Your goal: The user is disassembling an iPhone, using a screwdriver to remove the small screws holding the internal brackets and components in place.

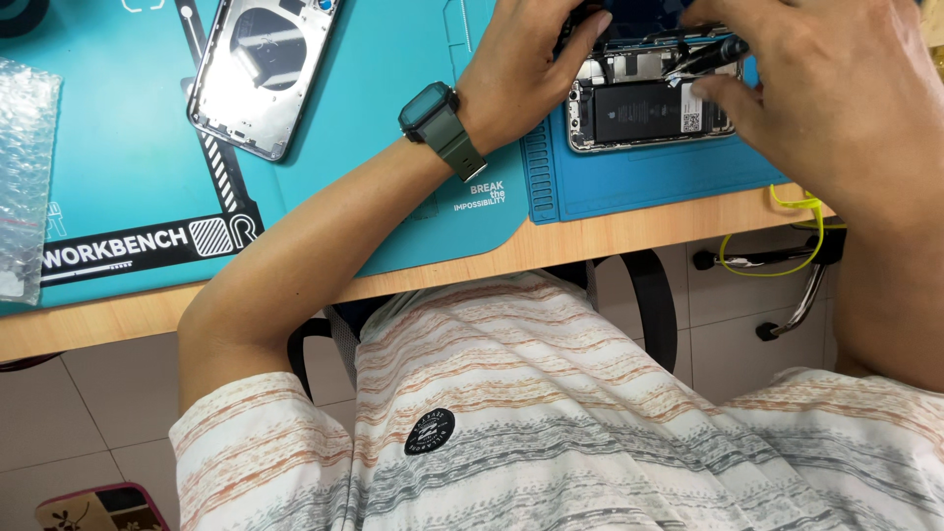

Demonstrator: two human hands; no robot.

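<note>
An opened smartphone (639,113) lies on a blue repair mat (639,182), its black battery and inner boards exposed. My left hand (526,69), with a dark green watch (441,126) on the wrist, grips the phone's upper left edge. My right hand (836,88) holds a thin black tool (708,57) whose tip rests on the boards above the battery. The phone's top part is hidden behind both hands.
A bare silver phone back housing (261,74) lies on the teal work mat (128,177) at the upper left. Bubble wrap (22,177) sits at the left edge. A yellow-green cable (796,236) hangs over the wooden table edge (590,241). A chair frame stands below.
</note>
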